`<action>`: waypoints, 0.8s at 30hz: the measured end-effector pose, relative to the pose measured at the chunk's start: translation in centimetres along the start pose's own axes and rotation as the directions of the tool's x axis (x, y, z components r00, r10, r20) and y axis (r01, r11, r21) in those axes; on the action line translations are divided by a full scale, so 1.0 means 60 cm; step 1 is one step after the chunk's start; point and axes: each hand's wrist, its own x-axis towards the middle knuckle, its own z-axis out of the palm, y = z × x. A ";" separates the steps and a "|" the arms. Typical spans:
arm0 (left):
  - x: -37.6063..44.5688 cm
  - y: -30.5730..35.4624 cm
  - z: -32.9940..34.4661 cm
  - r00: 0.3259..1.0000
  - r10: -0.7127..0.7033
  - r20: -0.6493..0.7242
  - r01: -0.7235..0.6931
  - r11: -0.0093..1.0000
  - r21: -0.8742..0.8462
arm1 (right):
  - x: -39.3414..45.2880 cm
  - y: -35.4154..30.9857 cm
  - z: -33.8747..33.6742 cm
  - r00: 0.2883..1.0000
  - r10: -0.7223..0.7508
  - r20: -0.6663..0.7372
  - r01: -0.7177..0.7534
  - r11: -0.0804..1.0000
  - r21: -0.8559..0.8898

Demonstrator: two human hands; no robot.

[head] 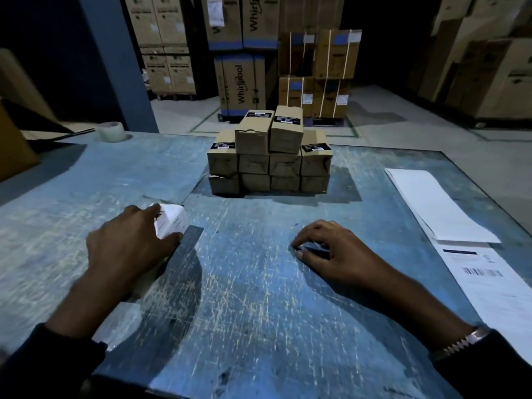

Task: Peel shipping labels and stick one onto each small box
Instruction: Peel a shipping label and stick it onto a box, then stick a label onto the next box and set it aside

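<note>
Behind the table, tall cardboard cartons stand stacked on the warehouse floor, some printed Whirlpool. Scratched blue table fills the foreground. Small boxes sit piled at its far middle: three layers, two boxes on top, black labels on the upper faces that show. White paper sheets lie along the right edge, and just nearer, a printed sheet with a barcode (partly under them). Clear tape roll at the far left edge, well apart from the pile.

Left hand rests on the table left of centre, fingers closed around a white label with a barcode; label looks bent or folded, blurred, so can't tell if it's off its backing. More white paper under the left forearm, too blurred to identify. Right hand sits right of centre, fingers curled loosely, tips touching the table, holding nothing. Metal watch band on the right wrist.
</note>
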 end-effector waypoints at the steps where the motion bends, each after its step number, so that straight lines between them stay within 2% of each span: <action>1: 0.000 0.003 0.001 1.000 0.011 -0.007 -0.011 1.000 0.005 | 0.001 0.002 0.000 1.000 -0.008 0.002 0.008 1.000 -0.002; 4: 0.000 0.028 -0.009 0.995 0.071 -0.069 -0.071 0.997 0.005 | 0.005 0.005 -0.001 1.000 -0.020 0.008 0.020 1.000 0.007; 7: 0.005 0.079 -0.032 0.974 0.168 -0.151 -0.181 0.981 -0.070 | 0.007 0.004 -0.002 1.000 -0.018 0.015 0.018 1.000 0.004; 10: 0.020 0.149 -0.052 0.916 0.241 -0.321 -0.339 0.893 -0.295 | 0.007 0.005 -0.003 1.000 -0.017 0.011 0.017 1.000 0.003; 12: 0.040 0.197 -0.064 0.879 0.156 -0.451 -0.394 0.770 -0.501 | 0.010 0.006 -0.003 1.000 -0.021 0.015 0.021 0.999 -0.024; 14: 0.075 0.244 -0.072 0.868 0.019 -0.497 -0.375 0.682 -0.628 | 0.012 0.005 -0.004 0.999 -0.029 0.021 0.029 0.999 -0.046; 16: 0.124 0.286 -0.074 0.883 -0.097 -0.458 -0.283 0.669 -0.687 | 0.015 0.009 -0.006 1.000 -0.026 0.014 0.027 0.999 -0.036; 17: 0.150 0.304 -0.073 0.910 -0.135 -0.392 -0.205 0.676 -0.707 | 0.015 0.013 -0.009 1.000 -0.020 0.007 0.020 0.999 -0.027; 19: 0.192 0.327 -0.063 0.970 -0.128 -0.209 -0.064 0.691 -0.720 | 0.014 0.020 -0.014 1.000 -0.012 -0.007 0.012 1.000 -0.015; 20: 0.207 0.332 -0.055 0.985 -0.090 -0.148 -0.042 0.705 -0.708 | 0.013 0.024 -0.016 1.000 -0.014 -0.020 0.014 1.000 -0.009; 22: 0.222 0.336 -0.036 0.992 0.011 -0.124 -0.091 0.742 -0.664 | 0.015 0.028 -0.016 0.999 -0.009 -0.043 0.009 1.000 0.001; 24: 0.229 0.345 -0.022 0.976 0.090 -0.197 -0.190 0.789 -0.584 | 0.017 0.029 -0.014 0.999 -0.009 -0.043 0.009 1.000 0.005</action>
